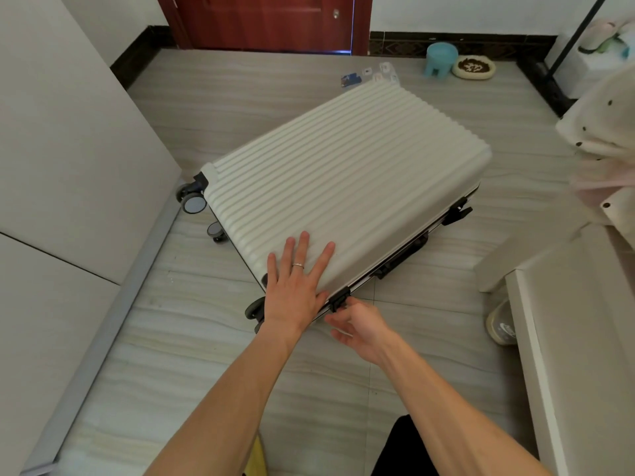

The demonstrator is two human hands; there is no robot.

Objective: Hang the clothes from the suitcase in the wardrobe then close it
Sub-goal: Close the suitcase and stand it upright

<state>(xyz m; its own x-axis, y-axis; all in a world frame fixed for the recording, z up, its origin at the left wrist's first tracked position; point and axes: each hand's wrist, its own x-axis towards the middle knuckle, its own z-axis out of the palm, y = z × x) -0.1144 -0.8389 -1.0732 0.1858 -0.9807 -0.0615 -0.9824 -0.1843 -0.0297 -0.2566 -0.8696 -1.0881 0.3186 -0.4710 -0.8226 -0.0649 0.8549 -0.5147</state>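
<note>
The white ribbed suitcase [343,173] lies flat on the tiled floor [206,355], lid down. The left hand [295,297] presses flat on the lid's near corner, fingers straight and spread. The right hand [360,328] has its curled fingers at the black latch [338,300] on the near edge; whether they grip it cannot be told. A cream buttoned garment [598,139] hangs at the right

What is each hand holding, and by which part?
The left hand lies flat on the suitcase lid, holding nothing. The right hand has curled fingertips at the near black latch; whether they pinch it or only touch it cannot be told.
</note>
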